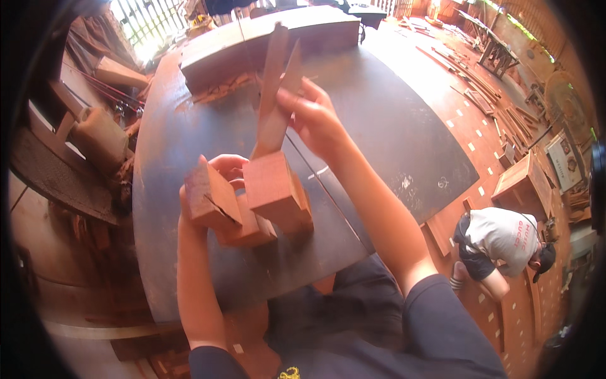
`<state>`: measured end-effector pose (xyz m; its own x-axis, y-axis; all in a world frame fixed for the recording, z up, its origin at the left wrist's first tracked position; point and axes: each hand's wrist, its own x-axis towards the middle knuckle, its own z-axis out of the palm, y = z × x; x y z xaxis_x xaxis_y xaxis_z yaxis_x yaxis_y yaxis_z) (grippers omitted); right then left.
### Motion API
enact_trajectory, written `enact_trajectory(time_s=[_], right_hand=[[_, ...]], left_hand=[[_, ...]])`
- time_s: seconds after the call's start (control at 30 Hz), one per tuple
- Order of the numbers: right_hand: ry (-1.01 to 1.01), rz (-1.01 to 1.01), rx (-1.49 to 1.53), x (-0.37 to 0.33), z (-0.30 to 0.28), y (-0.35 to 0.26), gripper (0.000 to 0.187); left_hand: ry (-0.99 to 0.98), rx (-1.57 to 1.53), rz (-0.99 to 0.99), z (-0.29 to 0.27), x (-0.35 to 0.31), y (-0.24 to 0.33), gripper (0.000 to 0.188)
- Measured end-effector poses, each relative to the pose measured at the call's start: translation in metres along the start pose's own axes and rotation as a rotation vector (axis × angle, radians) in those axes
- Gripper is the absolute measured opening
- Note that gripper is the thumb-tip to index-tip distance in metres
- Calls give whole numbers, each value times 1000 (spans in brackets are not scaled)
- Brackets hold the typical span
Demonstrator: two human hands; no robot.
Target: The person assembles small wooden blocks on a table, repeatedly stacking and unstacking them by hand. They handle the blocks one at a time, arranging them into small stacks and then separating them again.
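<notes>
My left hand is closed around the far side of a reddish squared wooden block with a dark crack in its near end. A second squared block stands beside it on the right, and a smaller wood piece shows low between the two. My right hand pinches a thin, pointed wooden strip between thumb and fingers. Alongside it another slender strip points up and away; whether the two are joined I cannot tell. The strip's lower end meets the back of the right block.
Under the blocks is a dark tabletop with a narrow slot. A long wooden beam lies across its far end. To the right, a person bends low near a wooden box. Several boards lie on the floor.
</notes>
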<state>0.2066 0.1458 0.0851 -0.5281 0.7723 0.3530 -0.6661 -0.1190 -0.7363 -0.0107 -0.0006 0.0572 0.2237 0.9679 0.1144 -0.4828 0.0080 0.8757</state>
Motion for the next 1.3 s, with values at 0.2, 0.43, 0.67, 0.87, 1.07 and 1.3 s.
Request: enact_trajectory(time_s=[0.2, 0.43, 0.67, 0.87, 1.07, 1.3], right_hand=[[325, -26, 232, 9, -10, 5, 24], [525, 34, 91, -7, 13, -23, 34], [328, -530, -82, -26, 50, -55, 49], [172, -731, -215, -6, 90, -63, 33], [-442, -547, -342, 18, 120, -78, 29], [-595, -490, -421, 30, 125, -37, 39]], left_hand=[[-63, -380, -261, -34, -6, -21, 90], [-224, -456, -179, -63, 4, -35, 74], [-237, -347, -220, -1, 12, -18, 89], [-297, -220, -264, 11, 20, -15, 94], [-276, -132, -265, 8, 12, -8, 84], [-305, -144, -140, -3, 4, -16, 79]])
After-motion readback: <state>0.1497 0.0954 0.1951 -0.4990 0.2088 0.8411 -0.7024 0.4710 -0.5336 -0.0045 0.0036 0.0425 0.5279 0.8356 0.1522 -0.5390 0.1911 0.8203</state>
